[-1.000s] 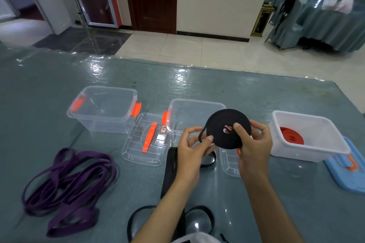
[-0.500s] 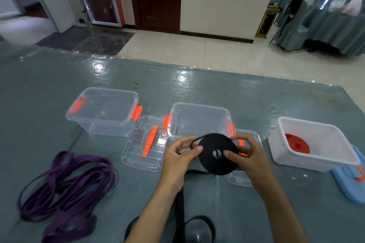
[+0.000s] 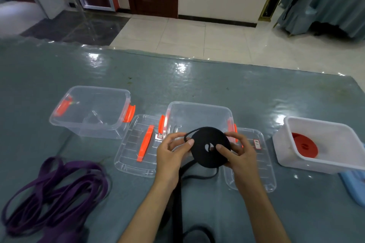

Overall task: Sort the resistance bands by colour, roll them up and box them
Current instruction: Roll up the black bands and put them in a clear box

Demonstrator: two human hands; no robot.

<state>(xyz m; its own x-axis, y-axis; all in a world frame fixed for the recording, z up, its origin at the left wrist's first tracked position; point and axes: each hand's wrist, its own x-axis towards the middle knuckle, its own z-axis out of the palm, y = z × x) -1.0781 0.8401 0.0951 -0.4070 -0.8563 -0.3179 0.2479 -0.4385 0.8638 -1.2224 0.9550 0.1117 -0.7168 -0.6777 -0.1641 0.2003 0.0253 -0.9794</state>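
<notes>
Black roll (image 3: pixel 210 147): we see a flat coil of black band held up between both hands, in front of the middle box; its loose tail hangs down to the table (image 3: pixel 217 89) and runs toward us.
Left hand (image 3: pixel 170 155): fingers curled, thumb and fingertips pinching the roll's left edge, where a small loop of band sticks up.
Right hand (image 3: pixel 238 154): gripping the roll's right side, forefinger laid across its face near the centre hole.
Left box (image 3: pixel 89 111): clear, orange latches, open, nothing inside that we can see.
Middle box (image 3: pixel 198 117): clear, orange latches, open, just behind the roll; we see nothing inside, though the hands hide its front part.
White box (image 3: pixel 320 145): open, on the right, with one rolled red band (image 3: pixel 304 145) lying flat on its floor.
Left lid (image 3: pixel 138 145): clear with an orange handle, flat between the two clear boxes.
Right lid (image 3: pixel 256 156): clear, flat, under our right hand.
Blue lid (image 3: pixel 353 185): at the right edge, beside the white box.
Purple bands (image 3: pixel 53 193): a loose, unrolled heap on the table at lower left, well apart from the boxes.
</notes>
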